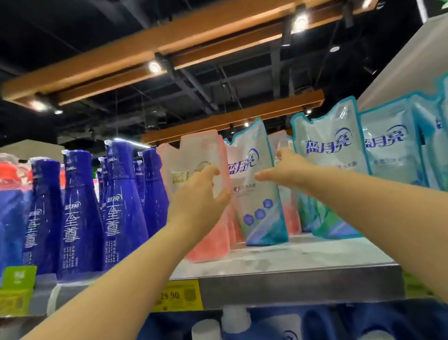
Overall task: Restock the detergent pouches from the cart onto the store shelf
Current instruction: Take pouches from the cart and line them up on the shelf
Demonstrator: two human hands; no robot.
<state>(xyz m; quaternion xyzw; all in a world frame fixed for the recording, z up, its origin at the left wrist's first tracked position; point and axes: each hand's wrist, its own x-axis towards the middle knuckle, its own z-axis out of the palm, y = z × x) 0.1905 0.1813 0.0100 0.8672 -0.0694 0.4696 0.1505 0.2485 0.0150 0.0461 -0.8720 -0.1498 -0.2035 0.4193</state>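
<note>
Pink pouch (191, 157): soft plastic, shiny, a bit wrinkly.
White and teal pouch (258, 202): the same shiny soft plastic.
Shelf (295, 282): grey metal, smooth, dull (the top looks scuffed).
Blue bottles (79, 217): hard plastic, very glossy.
Price tag (178, 296): yellow paper, matt.
Ceiling beams (192, 23): brown wood.

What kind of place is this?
Likely a supermarket laundry aisle: a metal shelf holds rows of pouches and blue bottles, with a yellow price tag on its front edge.
</note>
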